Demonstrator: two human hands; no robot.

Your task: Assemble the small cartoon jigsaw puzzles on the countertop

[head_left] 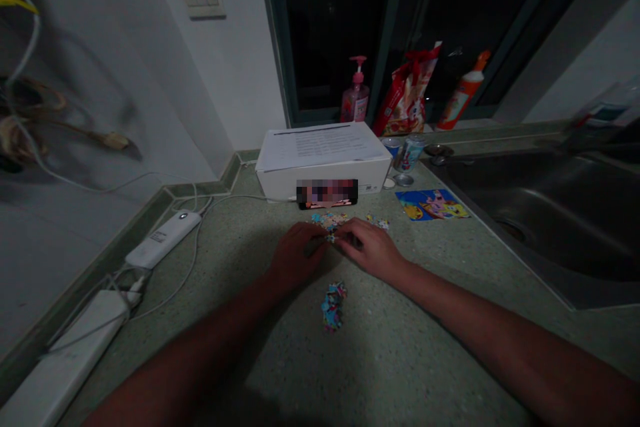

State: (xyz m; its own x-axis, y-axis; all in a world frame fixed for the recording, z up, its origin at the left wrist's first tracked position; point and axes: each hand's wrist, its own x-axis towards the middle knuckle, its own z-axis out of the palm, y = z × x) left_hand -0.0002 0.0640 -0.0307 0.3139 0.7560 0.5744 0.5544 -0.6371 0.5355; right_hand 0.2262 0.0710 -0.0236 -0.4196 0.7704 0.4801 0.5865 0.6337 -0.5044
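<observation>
Over the green countertop (pixel 260 353), my left hand (pixel 299 250) and my right hand (pixel 371 247) meet at their fingertips. Both pinch a small, light-coloured jigsaw puzzle piece (pixel 331 238) between them; whether it is one piece or joined pieces I cannot tell. Just beyond the fingers lies a spread of loose puzzle pieces (pixel 327 219), partly hidden by the hands. A few more pieces (pixel 379 221) rest behind my right hand. Nearer to me, between my forearms, is a small heap of mostly blue puzzle pieces (pixel 333 307). A cartoon picture card (pixel 433 205) lies flat to the right.
A white box (pixel 323 153) with a paper on top stands at the back, a phone (pixel 327 194) leaning on its front. Cans (pixel 411 152) stand beside it. To the right is a steel sink (pixel 555 207); at left lie a power strip (pixel 75 353), a white adapter (pixel 164 239) and cables.
</observation>
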